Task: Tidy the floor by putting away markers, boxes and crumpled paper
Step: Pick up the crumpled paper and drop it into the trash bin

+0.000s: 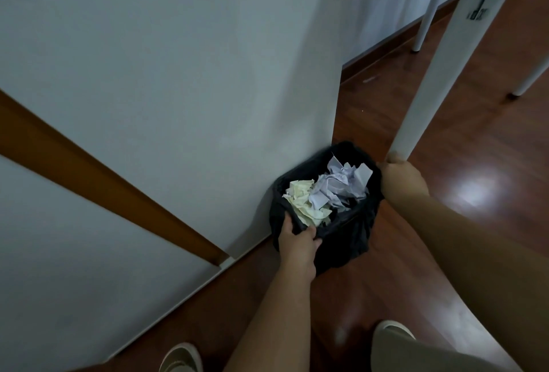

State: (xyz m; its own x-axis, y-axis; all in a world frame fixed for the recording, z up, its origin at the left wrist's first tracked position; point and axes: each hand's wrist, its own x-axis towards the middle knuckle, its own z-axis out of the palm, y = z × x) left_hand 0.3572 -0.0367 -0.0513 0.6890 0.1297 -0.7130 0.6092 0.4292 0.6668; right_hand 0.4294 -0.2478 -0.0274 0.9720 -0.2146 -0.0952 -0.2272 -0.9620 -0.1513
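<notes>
Single head-worn wide-angle view, no second camera to overlap with. Looks steeply down and forward from standing height at the wooden floor point(445, 163). White wall point(148, 74) fills 9 to 12 o'clock, strongly bowed by lens distortion. Black-lined waste bin point(341, 241) sits just right of centre, at arm's reach. Both forearms enter from 5–6 o'clock; two slippers point(181, 356) at the bottom edge mark the wearer's stance. White bench leg point(445, 74) runs diagonally toward 1 o'clock. Dim lighting, floor glare at 3 o'clock.
</notes>
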